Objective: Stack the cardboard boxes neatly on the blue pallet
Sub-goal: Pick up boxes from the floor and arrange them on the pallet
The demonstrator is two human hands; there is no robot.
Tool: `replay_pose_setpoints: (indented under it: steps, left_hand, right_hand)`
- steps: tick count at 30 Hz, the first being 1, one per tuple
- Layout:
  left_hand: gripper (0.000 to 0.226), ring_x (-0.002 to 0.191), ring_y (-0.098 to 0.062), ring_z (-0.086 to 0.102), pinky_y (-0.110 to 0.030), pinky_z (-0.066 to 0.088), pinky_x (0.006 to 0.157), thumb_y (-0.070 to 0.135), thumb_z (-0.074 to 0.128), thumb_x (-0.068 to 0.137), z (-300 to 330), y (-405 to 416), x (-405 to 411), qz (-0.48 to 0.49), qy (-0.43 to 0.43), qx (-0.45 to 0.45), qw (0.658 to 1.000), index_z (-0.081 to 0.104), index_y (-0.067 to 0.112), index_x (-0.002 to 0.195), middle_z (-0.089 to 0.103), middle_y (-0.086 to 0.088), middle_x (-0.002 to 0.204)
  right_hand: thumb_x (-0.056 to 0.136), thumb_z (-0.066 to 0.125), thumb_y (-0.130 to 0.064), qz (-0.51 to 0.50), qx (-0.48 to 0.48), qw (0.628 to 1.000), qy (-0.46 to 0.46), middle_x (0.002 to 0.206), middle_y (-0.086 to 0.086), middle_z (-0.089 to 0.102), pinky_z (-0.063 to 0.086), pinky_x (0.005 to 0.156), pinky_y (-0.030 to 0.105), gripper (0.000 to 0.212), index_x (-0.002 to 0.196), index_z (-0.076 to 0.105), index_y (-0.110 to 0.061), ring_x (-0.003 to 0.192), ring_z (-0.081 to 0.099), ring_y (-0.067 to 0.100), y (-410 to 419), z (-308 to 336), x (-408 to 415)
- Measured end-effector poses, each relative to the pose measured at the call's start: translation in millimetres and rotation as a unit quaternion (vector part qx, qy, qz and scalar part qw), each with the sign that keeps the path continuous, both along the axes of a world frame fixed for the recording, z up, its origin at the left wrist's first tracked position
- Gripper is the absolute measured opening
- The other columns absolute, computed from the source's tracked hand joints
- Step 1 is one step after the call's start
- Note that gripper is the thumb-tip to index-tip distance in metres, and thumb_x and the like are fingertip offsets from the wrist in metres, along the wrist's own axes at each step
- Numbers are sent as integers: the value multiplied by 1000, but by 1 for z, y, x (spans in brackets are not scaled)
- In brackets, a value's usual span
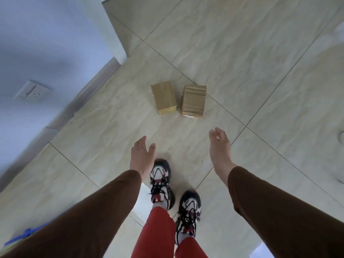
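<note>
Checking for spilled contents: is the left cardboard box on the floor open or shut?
Shut: the left cardboard box shows tape running across closed flaps, with nothing spilled beside it.

Pale marbled tile floor (pixel 242 53), dark grout lines running diagonally. Two small boxes on it, side by side, narrow gap between: left box (pixel 164 96) smooth and taped, right box (pixel 194 101) ribbed, white label at near end. Two sneakers (pixel 161 180) planted on tiles nearer camera. Skirting along left edge.
</note>
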State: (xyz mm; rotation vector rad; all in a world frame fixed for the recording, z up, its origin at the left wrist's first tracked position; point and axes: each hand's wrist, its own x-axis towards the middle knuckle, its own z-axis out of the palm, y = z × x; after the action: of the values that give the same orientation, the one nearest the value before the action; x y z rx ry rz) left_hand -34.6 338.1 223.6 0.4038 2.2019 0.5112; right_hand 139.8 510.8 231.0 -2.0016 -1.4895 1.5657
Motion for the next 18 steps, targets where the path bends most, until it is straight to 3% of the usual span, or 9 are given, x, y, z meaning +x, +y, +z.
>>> replay_pose_setpoints:
  steps: [5,9,14,18]
  left_hand:
    - [63,157,-23,7,-33,6,125,37,37,107,-31,64,-49,-129,71,-18,989,18,12,161,11,-8,170]
    - [63,157,-26,5,-34,6,127,38,35,107,-64,133,-79,-225,154,-12,962,19,11,161,8,-10,170]
    - [63,157,-28,2,-39,8,127,41,32,107,-117,220,-89,-284,181,-14,941,20,11,160,6,-10,171]
    - [64,157,-27,-11,-43,0,127,45,23,108,-163,265,-79,-321,173,-62,929,22,7,160,-5,-12,170]
  right_hand:
    - [99,36,-61,52,14,997,-61,165,-8,27,23,117,39,67,159,22,-35,151,26,17,62,-33,-21]
    - [103,28,-58,118,33,988,-96,170,-11,10,7,123,41,67,162,7,-35,156,8,20,105,-72,-39]
    - [105,30,-54,118,20,989,-84,170,-4,11,11,125,44,68,163,3,-30,156,12,22,148,-135,-67]
    - [102,29,-59,63,-56,994,-64,168,2,18,19,122,50,68,162,5,-35,153,20,25,170,-185,-83]
